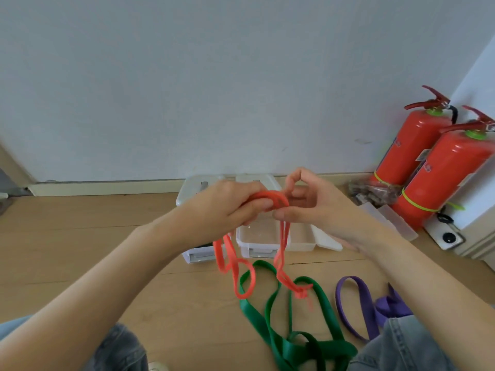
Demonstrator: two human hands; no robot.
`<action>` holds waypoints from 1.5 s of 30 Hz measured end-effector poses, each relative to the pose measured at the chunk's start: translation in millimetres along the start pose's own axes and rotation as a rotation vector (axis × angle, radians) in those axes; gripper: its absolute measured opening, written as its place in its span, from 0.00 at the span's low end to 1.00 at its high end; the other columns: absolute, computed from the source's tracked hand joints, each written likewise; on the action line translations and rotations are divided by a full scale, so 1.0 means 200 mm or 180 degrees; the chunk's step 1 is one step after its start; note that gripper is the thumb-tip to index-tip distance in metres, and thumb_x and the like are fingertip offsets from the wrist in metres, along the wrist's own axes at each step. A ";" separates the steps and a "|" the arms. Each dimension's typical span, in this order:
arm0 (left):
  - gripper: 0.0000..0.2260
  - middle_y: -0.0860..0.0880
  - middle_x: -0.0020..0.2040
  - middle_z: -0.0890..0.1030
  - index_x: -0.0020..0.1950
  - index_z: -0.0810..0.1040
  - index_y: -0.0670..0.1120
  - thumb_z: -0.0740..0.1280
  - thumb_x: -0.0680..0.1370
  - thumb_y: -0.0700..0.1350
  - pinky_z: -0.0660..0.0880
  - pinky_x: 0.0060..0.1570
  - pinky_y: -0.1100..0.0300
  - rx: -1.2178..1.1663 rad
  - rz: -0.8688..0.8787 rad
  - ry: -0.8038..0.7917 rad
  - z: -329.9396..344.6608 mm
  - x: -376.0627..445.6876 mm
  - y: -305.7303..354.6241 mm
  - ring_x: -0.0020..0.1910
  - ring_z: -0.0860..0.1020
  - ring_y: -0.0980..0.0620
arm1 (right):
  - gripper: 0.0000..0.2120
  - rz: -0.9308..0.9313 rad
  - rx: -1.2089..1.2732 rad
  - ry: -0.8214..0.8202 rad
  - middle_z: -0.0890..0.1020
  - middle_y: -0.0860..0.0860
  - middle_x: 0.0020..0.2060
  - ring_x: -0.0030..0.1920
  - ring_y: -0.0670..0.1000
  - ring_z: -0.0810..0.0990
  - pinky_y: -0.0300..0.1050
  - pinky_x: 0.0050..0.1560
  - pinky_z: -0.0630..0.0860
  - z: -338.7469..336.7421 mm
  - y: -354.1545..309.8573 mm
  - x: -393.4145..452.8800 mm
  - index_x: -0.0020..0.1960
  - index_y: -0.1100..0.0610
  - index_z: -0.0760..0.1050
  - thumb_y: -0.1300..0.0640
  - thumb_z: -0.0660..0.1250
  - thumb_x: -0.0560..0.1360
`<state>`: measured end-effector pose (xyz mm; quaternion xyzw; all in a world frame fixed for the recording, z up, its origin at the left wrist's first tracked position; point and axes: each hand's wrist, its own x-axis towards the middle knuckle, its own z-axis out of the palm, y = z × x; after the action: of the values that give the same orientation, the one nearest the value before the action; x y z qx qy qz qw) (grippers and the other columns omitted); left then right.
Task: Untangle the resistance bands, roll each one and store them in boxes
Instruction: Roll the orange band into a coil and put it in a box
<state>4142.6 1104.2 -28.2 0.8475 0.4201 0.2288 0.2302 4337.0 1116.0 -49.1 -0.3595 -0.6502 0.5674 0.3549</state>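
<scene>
While my left hand (230, 202) grips the orange band's (270, 199) coil, my right hand (308, 202) pinches its adjoining end; loose lengths hang straight below.

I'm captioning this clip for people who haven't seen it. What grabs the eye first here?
Both hands, the left hand and right hand, hold an orange band up at centre, its loops dangling toward the floor. Below lie a green band and, right of it, a purple band. Two red fire extinguishers stand by the wall at right.
</scene>
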 end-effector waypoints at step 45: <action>0.06 0.55 0.36 0.75 0.49 0.71 0.43 0.56 0.81 0.41 0.73 0.44 0.54 -0.0691 -0.0525 -0.0367 0.12 -0.03 -0.11 0.36 0.74 0.54 | 0.08 -0.0161 -0.0594 0.0320 0.81 0.49 0.33 0.32 0.47 0.79 0.35 0.37 0.75 -0.09 -0.02 0.00 0.41 0.52 0.75 0.64 0.71 0.69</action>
<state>4139.7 1105.7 -60.7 0.7919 0.4471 0.2041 0.3623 4351.9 1124.3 -42.3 -0.4026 -0.6905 0.4765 0.3663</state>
